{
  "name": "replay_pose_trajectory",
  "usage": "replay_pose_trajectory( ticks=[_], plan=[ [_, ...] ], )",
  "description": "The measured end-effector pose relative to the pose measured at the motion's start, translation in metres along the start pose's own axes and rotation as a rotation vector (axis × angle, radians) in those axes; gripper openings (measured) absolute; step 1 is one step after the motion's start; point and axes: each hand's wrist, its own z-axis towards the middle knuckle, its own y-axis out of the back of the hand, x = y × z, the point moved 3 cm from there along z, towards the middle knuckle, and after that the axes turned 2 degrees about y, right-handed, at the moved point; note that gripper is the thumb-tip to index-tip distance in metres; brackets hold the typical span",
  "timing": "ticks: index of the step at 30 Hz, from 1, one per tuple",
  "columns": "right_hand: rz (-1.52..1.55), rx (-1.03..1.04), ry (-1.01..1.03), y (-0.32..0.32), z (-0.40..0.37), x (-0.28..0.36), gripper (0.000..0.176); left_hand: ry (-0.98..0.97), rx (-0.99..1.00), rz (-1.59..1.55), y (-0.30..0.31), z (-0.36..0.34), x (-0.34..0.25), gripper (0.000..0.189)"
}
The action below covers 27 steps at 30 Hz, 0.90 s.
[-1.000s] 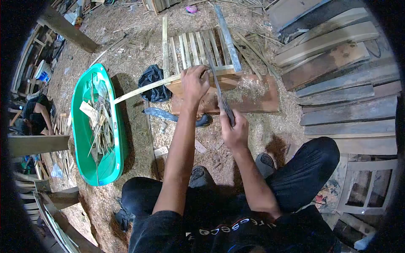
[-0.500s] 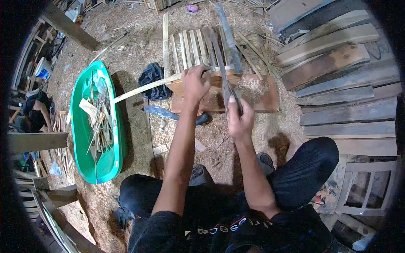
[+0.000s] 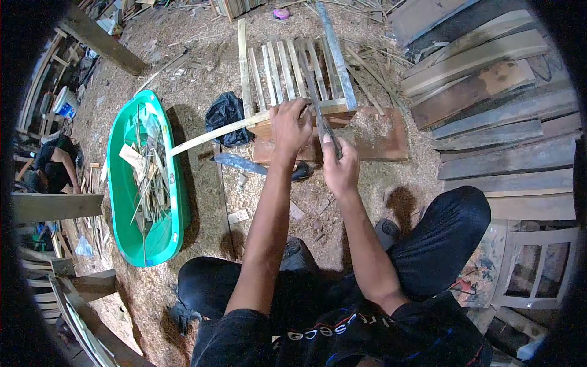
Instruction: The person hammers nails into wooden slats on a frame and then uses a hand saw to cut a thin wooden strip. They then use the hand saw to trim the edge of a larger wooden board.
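My left hand (image 3: pixel 290 125) is closed round a long pale wood strip (image 3: pixel 226 129), which runs left to the green tub's rim. In my right hand (image 3: pixel 340 165) is the handle of a long, narrow saw-like tool (image 3: pixel 317 101), its blade pointing up and away, close beside my left fingers. Beneath the hands lies a slatted wooden frame (image 3: pixel 273 73), its near end on a wooden block and a reddish board (image 3: pixel 388 137). A curved tool with a dark handle (image 3: pixel 244 164) lies on the ground just in front of the board.
The green tub (image 3: pixel 173 202) of wood scraps stands at left, with a black plastic bag (image 3: pixel 224 116) right of it. Planks (image 3: pixel 501 165) lie in rows at right, above a wooden frame (image 3: pixel 532 269). A person (image 3: pixel 56 162) bends down at far left.
The right hand and the tool have shifted a little up and left, nearer the left hand. The whole view has moved slightly.
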Motion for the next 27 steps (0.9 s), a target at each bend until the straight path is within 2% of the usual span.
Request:
replay_pose_trajectory(
  ticks=[6,12,15,21,24,27],
  plan=[
    [-0.009,0.019,-0.014,-0.002,0.006,0.002,0.046,0.034,0.012,-0.030,-0.003,0.002,0.006,0.017],
    [-0.084,0.030,0.016,0.014,-0.018,0.003,0.034,0.037,0.027,-0.007,-0.008,0.010,0.014,0.017],
    [-0.057,0.077,-0.073,0.015,-0.011,0.006,0.031,-0.001,0.019,-0.023,-0.005,0.012,0.013,0.016],
    [0.139,0.021,-0.148,0.018,-0.014,0.015,0.033,0.021,0.014,0.002,-0.005,0.017,0.011,0.018],
    [0.112,0.010,-0.074,0.010,0.000,0.012,0.034,0.063,0.048,-0.013,-0.003,0.015,0.008,0.022],
    [-0.009,0.017,-0.051,0.005,-0.002,0.002,0.033,-0.019,0.000,0.005,0.000,0.015,0.007,0.024]
  ],
)
